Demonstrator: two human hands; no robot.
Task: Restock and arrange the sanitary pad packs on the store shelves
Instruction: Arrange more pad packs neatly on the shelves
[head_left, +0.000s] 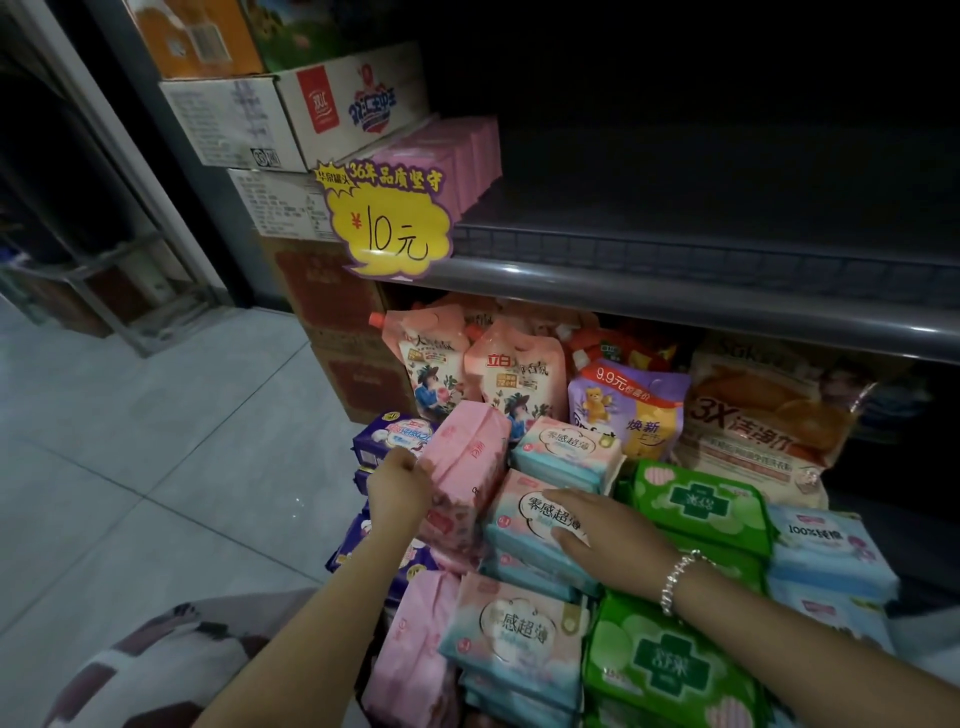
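Dim store shelving fills the view: an upper shelf (675, 306) runs across from nine o'clock to three o'clock, mostly bare, with only a short row of pink boxes (457, 156) at its left end behind a yellow price tag (392, 228). That bareness suggests where stock is meant to go. Below it, detergent pouches (514, 374) stand at the back, and sanitary pad packs are heaped in front at six o'clock, roughly sorted by colour: green packs (696, 499) toward four o'clock, blue packs (826, 540) beyond them, purple packs (384, 436) at eight o'clock.

Her left hand (397, 491) has its grip closed round a pink pack (467, 467), which is tilted up on end, apparently lifted clear of the heap for moving. Her right hand (592, 519), a bracelet (678, 577) on the wrist, lies flat with straight fingers on a pink-and-teal pack (524, 514), grip open, probably steadying that stack so it does not slide as the neighbouring pack comes away.
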